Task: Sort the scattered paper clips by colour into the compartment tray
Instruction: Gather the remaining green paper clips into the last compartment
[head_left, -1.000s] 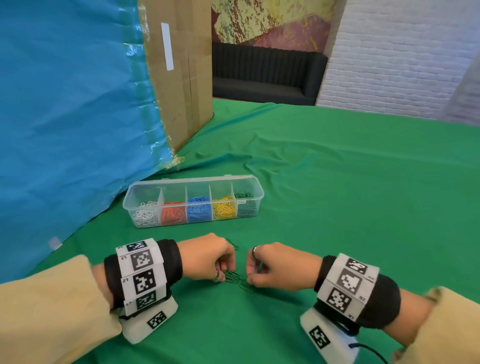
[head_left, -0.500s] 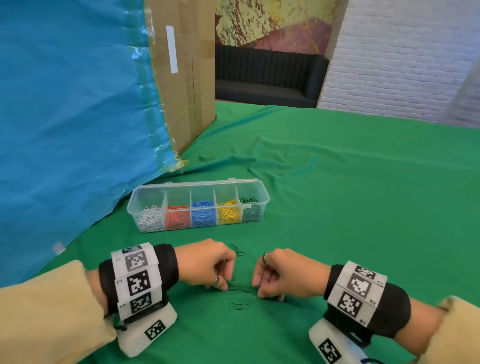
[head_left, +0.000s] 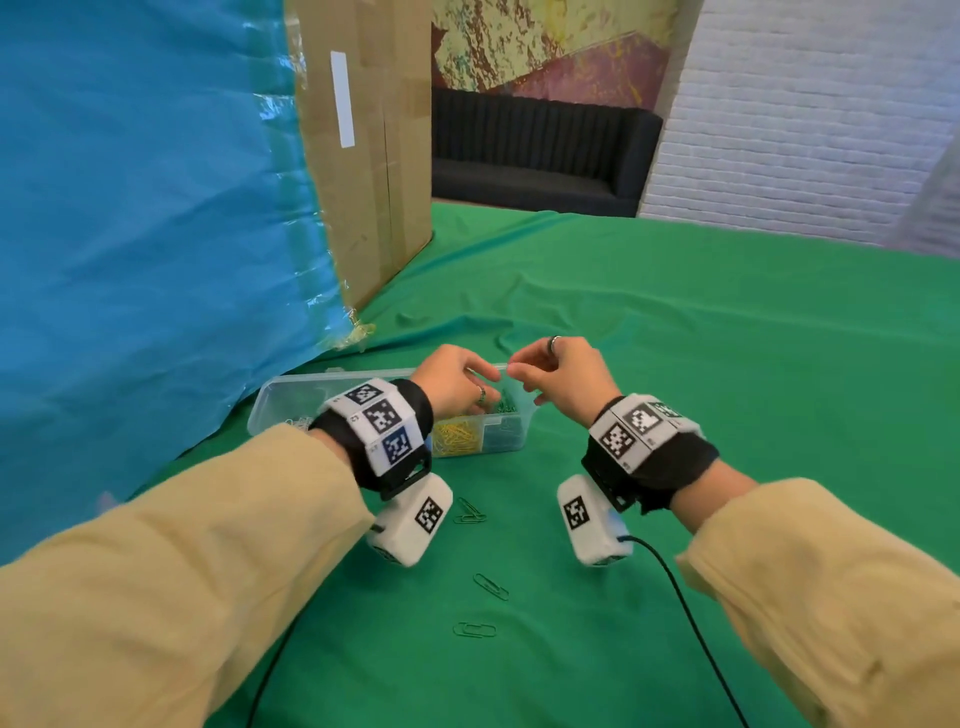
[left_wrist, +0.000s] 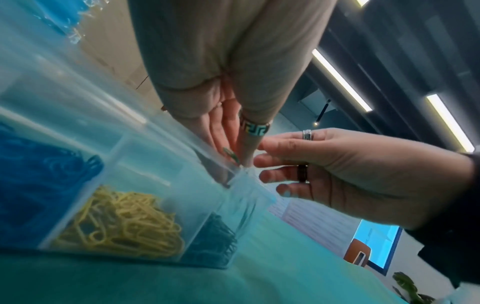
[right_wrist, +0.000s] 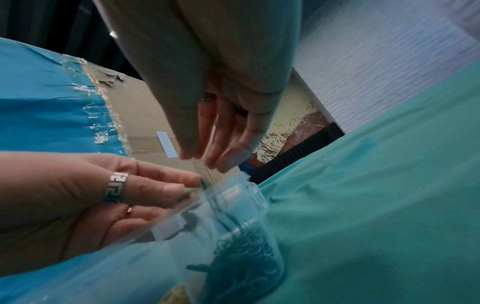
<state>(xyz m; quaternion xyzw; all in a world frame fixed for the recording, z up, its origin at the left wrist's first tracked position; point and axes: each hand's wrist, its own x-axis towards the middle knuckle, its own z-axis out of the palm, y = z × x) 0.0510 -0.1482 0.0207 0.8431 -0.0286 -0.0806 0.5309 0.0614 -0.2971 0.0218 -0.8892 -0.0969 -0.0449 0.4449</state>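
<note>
The clear compartment tray lies on the green cloth, with yellow clips and green clips in its two rightmost cells. Both hands hover over the green end cell. My left hand pinches a green paper clip between thumb and fingertips just above the tray's rim. My right hand is beside it with fingers straight and spread, holding nothing that I can see. Three loose green clips lie on the cloth nearer me: a crossed one, a slanted one and a flat one.
A tall cardboard box draped with blue plastic sheet stands left of the tray. A black cable trails from the right wrist camera across the cloth. Blue clips fill the cell left of the yellow one.
Both hands have lifted off the cloth, where they were gathering green clips, and moved forward to above the tray's green cell. The right hand's fingers have straightened.
</note>
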